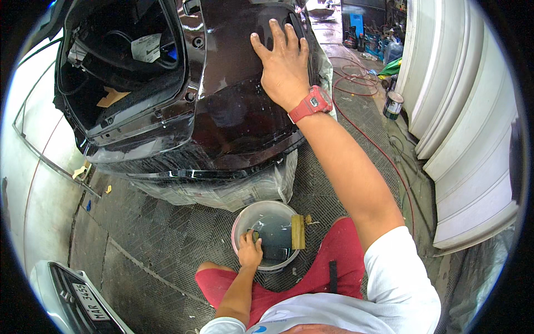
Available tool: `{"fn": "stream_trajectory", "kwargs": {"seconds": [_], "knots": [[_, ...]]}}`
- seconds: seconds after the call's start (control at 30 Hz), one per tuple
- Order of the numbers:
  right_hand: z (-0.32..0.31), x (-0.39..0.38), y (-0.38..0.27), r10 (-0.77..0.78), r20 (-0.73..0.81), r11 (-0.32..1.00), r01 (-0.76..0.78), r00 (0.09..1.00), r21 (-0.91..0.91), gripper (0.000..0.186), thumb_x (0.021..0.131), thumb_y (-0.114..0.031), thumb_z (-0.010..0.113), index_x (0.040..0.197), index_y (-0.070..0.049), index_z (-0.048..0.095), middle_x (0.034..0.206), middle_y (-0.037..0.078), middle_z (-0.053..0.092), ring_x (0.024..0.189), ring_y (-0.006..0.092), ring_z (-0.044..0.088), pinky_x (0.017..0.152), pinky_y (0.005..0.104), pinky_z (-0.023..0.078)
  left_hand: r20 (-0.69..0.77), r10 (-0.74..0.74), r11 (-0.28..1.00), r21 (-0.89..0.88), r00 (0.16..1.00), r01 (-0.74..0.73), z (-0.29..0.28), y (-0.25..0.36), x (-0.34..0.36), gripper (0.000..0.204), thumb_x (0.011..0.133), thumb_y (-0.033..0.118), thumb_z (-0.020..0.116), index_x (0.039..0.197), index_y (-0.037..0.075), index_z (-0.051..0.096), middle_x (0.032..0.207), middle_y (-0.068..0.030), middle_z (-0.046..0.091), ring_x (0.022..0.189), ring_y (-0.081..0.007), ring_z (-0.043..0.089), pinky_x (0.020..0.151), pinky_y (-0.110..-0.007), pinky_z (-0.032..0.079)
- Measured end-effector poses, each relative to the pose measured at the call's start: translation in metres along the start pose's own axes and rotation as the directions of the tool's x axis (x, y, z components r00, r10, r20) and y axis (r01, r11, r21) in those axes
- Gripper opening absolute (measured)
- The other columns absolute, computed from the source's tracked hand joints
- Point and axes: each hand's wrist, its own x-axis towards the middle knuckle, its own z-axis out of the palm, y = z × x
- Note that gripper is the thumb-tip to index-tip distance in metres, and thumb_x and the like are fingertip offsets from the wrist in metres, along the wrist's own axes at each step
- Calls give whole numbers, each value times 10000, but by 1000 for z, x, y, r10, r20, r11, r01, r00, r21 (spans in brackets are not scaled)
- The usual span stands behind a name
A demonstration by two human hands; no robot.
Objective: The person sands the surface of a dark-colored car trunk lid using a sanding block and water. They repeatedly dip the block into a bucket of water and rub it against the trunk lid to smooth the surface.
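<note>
My right hand (283, 64), with a red watch on its wrist, lies flat with fingers spread on the glossy dark rear panel of a car (233, 111). My left hand (250, 250) reaches down into a white bucket of water (240, 222) on the floor, fingers curled around a small dark pad at the water's edge. A yellowish block (298, 231) rests across the bucket's right rim. A dark flat piece lies under the water beside my left hand.
Clear plastic sheeting (222, 192) hangs under the car's lower edge. A red hose (361, 122) runs over the metal grating floor. A small paint can (393, 104) stands at right beside white panels (473, 139). Another car's front (72, 300) sits at lower left.
</note>
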Motion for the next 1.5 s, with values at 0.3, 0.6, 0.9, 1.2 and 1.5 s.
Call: {"fn": "stream_trajectory", "kwargs": {"seconds": [0.3,0.6,0.9,1.2,1.5], "knots": [[4,14,17,150,26,986,-152,988,68,628,996,-130,626,1617,-223,607,1775,216,380,1645,473,316,1289,724,264,-244,110,968,-192,964,-159,-11,2,17,546,1030,211,748,1528,58,583,1531,-282,547,1433,-482,544,1223,-537,440],[-11,-12,7,11,11,983,-13,1000,186,580,1001,-133,634,1576,-201,635,1749,231,406,1635,452,350,1308,709,259,-711,329,769,-180,621,-613,-230,219,142,637,994,150,833,1542,-17,554,1541,-197,621,1394,-339,622,1174,-439,487],[-1,-350,-48,-85,389,775,-184,918,604,396,925,-127,717,1319,-86,738,1384,173,650,1299,394,603,1193,603,412,-381,880,461,537,284,-707,-344,377,266,459,911,128,856,1359,111,758,1440,-165,711,1342,-407,644,1150,-501,511],[-7,-484,-78,-266,792,842,-268,549,469,279,1037,-305,697,1201,-116,820,1135,128,806,1352,307,681,1313,695,232,-220,945,327,682,242,-655,-342,364,297,497,937,54,788,1427,116,734,1521,-172,677,1353,-415,641,1159,-510,526],[-6,-481,-86,-184,783,853,-300,594,428,259,1047,-309,671,1104,-95,804,1009,107,808,1103,315,741,1309,611,308,-135,985,174,780,110,-602,-353,381,314,525,927,17,741,1445,84,692,1535,-176,665,1382,-415,631,1201,-540,488]]}}
